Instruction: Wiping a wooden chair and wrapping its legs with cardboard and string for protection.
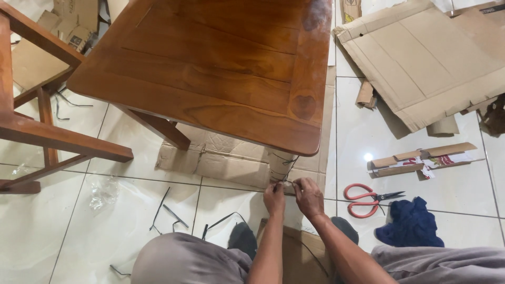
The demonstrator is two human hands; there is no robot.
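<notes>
At lower centre of the frame, the left hand (pixel 274 199) and the right hand (pixel 309 197) are meeting side by side, each grip pinching narrow on a thin dark cord (pixel 289 169) running up toward the corner of the wooden table (pixel 210 68) above. Cardboard wrapping (pixel 231 163) is lying under that corner. Red-handled scissors (pixel 368 199) are resting on the tiled floor (pixel 47 231) to the right, beside a blue cloth (pixel 410 226).
</notes>
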